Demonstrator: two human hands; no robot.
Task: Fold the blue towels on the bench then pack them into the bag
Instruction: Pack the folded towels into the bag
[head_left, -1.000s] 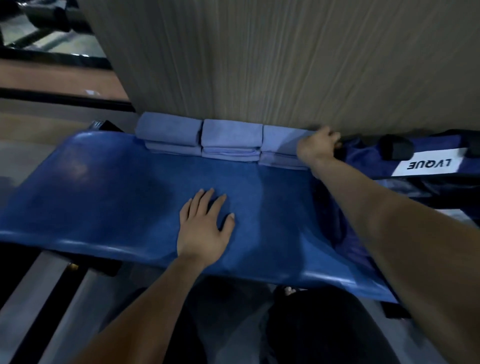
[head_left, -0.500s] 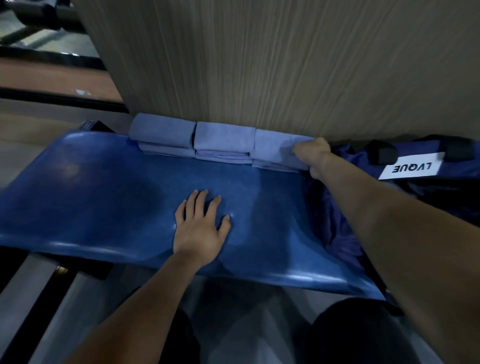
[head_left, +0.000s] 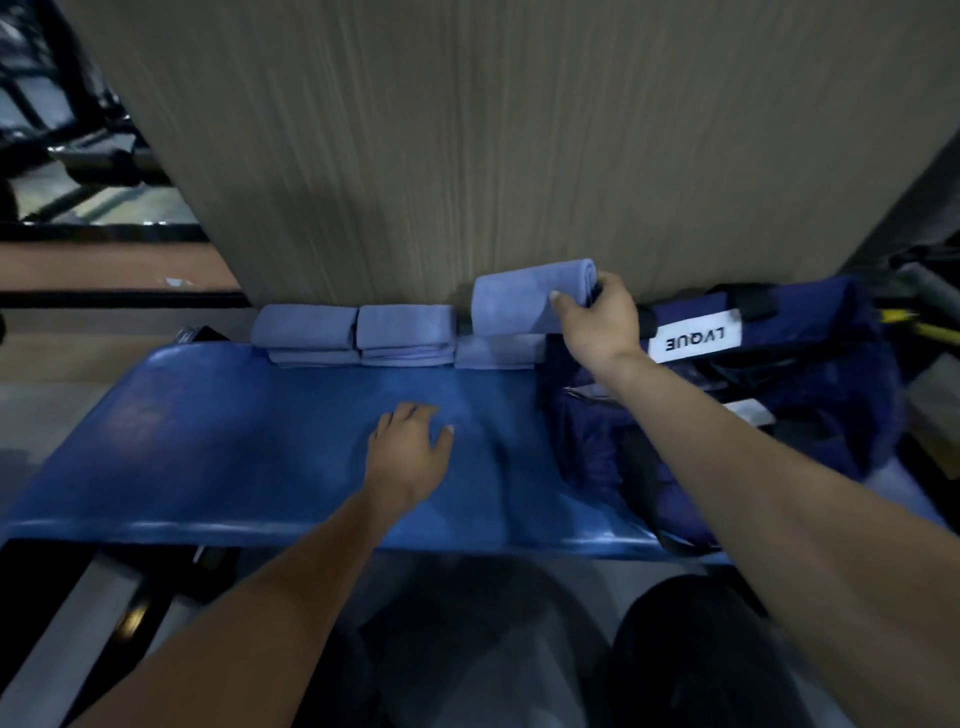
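Towel (head_left: 524, 304) hangs clamped in right grip (head_left: 597, 322), seemingly clear of bench (head_left: 234, 441); left grip (head_left: 408, 452) loosely open.

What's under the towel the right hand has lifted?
Another folded towel lies on the bench beneath the lifted towel. Whether more lie under it is hidden.

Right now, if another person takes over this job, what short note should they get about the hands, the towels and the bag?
Right hand: grips one folded towel, lifted off the right stack, next to the bag.
Left hand: rests on the bench, holds nothing.
Towels: all look folded. The left stack and middle stack lie at the back of the bench by the wall; at least one towel is left in the right stack.
Done: folding.
Left: put the held towel into the bag, then the others. What is in the bag cannot be seen.
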